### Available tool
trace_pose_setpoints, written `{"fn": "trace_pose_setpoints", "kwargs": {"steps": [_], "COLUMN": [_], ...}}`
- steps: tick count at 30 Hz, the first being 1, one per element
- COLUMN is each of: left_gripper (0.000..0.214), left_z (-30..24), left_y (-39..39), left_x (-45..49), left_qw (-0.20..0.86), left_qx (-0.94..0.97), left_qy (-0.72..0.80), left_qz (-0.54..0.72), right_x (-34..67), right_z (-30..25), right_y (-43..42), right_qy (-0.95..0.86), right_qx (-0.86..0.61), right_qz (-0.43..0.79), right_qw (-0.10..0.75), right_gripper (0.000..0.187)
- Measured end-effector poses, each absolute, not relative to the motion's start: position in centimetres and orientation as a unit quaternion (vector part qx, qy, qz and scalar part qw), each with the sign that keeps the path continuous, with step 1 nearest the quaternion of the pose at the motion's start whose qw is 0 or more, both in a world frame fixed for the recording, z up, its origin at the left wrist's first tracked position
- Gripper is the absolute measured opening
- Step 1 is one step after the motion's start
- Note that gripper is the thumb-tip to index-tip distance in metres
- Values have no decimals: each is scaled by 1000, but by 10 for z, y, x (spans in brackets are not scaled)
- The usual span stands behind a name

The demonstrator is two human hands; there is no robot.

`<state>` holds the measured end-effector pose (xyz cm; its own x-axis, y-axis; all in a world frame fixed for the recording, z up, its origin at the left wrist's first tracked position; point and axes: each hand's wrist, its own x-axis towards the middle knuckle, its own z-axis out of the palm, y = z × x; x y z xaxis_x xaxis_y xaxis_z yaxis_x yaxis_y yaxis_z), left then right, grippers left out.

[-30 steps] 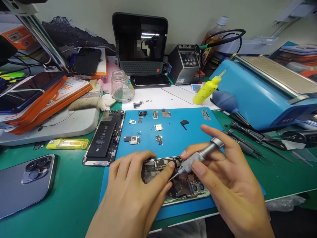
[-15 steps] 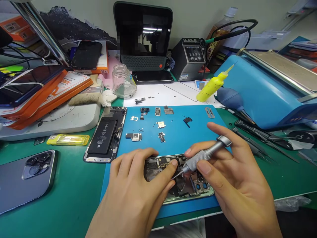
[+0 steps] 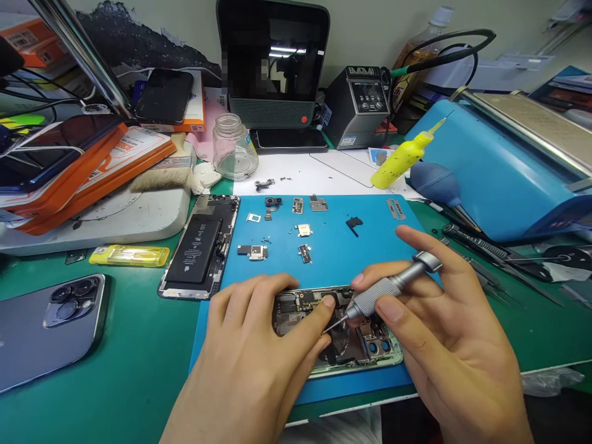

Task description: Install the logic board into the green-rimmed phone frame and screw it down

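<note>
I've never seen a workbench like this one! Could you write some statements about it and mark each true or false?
1. The right hand holds a silver screwdriver. True.
2. The left hand is lifted well away from the opened phone. False: it is on the phone.
3. A yellow lighter lies on the green work surface. True.
4. The glass jar has a lid on. False: its mouth is uncovered.
5. Small metal phone parts lie on the blue mat. True.
6. The black battery is right of the blue mat. False: it is to the left.
</note>
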<state>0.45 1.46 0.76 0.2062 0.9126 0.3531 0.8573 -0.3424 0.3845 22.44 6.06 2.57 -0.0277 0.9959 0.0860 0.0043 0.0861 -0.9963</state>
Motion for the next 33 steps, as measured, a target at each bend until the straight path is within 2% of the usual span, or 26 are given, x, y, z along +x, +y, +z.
{"fn": "trace_pose_setpoints", "kwargs": {"steps": [15,26,33], "left_gripper": [46,46,46], "left_z": [1,2,4], "left_y": [15,16,17], "left_x": [9,7,7], "left_qw": [55,48,55], "left_qx": [762,763,758], "left_qy": [570,567,570], "left_qz": [303,306,312], "right_x": [212,199,197], "right_z": [30,34,42], "right_y": [52,37,32], "right_qy": [-514,-557,-524], "right_qx": [-523,-516,-511], "right_qz": [454,417,472], "right_qw": [507,500,491], "right_gripper": [54,39,31]}}
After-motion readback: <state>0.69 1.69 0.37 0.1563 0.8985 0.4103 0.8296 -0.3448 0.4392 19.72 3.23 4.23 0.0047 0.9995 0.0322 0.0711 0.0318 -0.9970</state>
